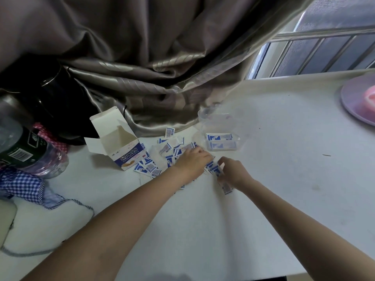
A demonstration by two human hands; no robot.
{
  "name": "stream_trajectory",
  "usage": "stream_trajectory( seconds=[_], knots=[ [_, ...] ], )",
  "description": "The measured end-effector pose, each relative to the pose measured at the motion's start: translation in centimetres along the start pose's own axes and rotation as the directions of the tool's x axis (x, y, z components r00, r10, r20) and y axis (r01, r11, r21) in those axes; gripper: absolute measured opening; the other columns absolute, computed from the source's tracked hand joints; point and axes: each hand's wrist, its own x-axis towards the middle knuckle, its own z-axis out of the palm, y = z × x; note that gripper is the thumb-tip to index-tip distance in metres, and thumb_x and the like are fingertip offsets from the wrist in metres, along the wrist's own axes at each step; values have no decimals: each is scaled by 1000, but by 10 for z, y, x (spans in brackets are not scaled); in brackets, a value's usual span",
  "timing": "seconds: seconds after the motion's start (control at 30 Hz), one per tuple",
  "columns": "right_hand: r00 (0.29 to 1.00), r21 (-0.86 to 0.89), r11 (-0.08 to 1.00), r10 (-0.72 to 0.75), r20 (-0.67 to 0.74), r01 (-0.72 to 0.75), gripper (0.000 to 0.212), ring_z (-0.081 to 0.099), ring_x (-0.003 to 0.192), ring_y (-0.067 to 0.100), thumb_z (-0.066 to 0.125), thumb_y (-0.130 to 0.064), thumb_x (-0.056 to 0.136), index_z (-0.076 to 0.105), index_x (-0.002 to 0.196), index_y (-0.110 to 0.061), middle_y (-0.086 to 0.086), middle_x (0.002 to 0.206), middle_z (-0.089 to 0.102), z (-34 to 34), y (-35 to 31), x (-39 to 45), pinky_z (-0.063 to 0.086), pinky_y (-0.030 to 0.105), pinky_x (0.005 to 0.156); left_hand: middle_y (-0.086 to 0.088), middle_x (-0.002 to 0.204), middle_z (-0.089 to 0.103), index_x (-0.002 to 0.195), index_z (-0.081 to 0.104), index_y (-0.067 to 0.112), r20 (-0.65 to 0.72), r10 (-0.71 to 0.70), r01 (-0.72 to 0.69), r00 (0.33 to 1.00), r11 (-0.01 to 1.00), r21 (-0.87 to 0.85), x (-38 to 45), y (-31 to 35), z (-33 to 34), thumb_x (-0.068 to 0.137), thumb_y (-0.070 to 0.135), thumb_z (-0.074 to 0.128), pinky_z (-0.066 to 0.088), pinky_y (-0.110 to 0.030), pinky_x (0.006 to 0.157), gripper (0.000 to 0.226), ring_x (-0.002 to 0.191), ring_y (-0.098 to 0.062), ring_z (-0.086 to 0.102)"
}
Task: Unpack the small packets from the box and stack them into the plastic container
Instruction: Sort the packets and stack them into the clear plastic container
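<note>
An open white and blue cardboard box point(123, 148) lies on its side on the white table point(274, 151). Several small blue and white packets point(162, 157) are scattered beside it. A clear plastic container point(220, 131) with its lid up stands to the right and holds a low stack of packets point(219, 137). My left hand point(191, 160) reaches over the scattered packets, its fingers curled down onto them. My right hand point(233, 171) holds a small bunch of packets point(215, 169), close to the left hand's fingertips.
A grey curtain point(154, 63) drapes onto the table behind the box. At the left lie a plastic bottle point(26, 149), a dark bag and checked cloth point(26, 186). A purple plate point(359, 102) sits at the right edge. A barred window point(324, 51) is beyond.
</note>
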Motion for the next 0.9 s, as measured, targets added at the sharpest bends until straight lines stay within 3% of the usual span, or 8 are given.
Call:
stream_trajectory(
  seconds=[0.2, 0.3, 0.47, 0.6, 0.7, 0.77, 0.83, 0.9],
  knots=[
    [987, -192, 971, -153, -55, 140, 36, 49, 107, 33, 58, -11, 85, 51, 120, -8, 15, 116, 48, 9, 2, -1, 43, 34, 82, -5, 128, 51, 125, 47, 10, -6, 7, -6, 1000, 990, 143, 15, 11, 6, 91, 5, 41, 31, -36, 97, 35, 122, -25, 37],
    [975, -223, 958, -202, -90, 178, 37, 45, 111, 31, 55, -12, 86, 48, 122, -8, 13, 118, 48, 10, 2, 0, 41, 34, 84, -8, 118, 57, 117, 49, 7, -42, -26, 29, 999, 998, 57, 14, 14, 11, 89, 1, 42, 32, -35, 93, 29, 116, -27, 41],
    [970, -123, 976, -197, -141, 180, 17, 56, 99, 34, 50, -9, 89, 58, 100, 1, 19, 103, 62, -1, 0, 3, 33, 31, 68, -5, 120, 56, 118, 52, 10, -222, -24, 1, 975, 994, -105, 1, 7, 7, 89, 7, 49, 34, -33, 93, 30, 113, -25, 43],
    [923, -137, 949, -309, -229, 284, 19, 54, 95, 35, 46, -13, 94, 56, 97, 3, 19, 102, 58, -11, -10, 7, 36, 33, 67, -4, 124, 49, 123, 51, 12, -403, -241, 156, 883, 960, -234, -23, -19, -2, 86, 2, 46, 35, -34, 98, 39, 115, -24, 42],
    [873, -134, 898, -440, -210, 420, 18, 51, 99, 33, 45, -12, 95, 54, 100, 2, 18, 106, 54, -9, -36, 10, 41, 38, 77, -4, 131, 43, 129, 45, 15, -358, -438, 327, 824, 885, -331, -41, -44, -2, 90, 9, 49, 36, -33, 98, 39, 120, -22, 39],
    [827, -165, 848, -528, -191, 503, 21, 50, 107, 33, 45, -9, 95, 55, 108, 4, 18, 116, 52, -4, -57, 14, 39, 35, 88, -5, 130, 41, 128, 46, 15, -299, -500, 366, 813, 837, -406, -48, -50, -2, 89, 16, 55, 40, -34, 97, 40, 120, -23, 42],
    [820, -232, 822, -556, -135, 520, 28, 42, 122, 32, 44, -6, 94, 53, 118, 4, 18, 132, 47, 2, -75, 22, 33, 32, 100, -5, 134, 36, 131, 44, 14, -191, -462, 364, 866, 845, -391, -53, -52, 1, 87, 20, 60, 40, -36, 101, 48, 123, -25, 39],
    [860, -314, 826, -508, -53, 468, 34, 34, 132, 31, 42, -5, 94, 51, 126, 2, 15, 142, 40, 7, -86, 30, 29, 34, 108, -4, 141, 30, 135, 41, 9, -83, -402, 356, 912, 874, -331, -56, -51, 4, 85, 21, 62, 37, -36, 104, 56, 126, -26, 33]
  ],
)
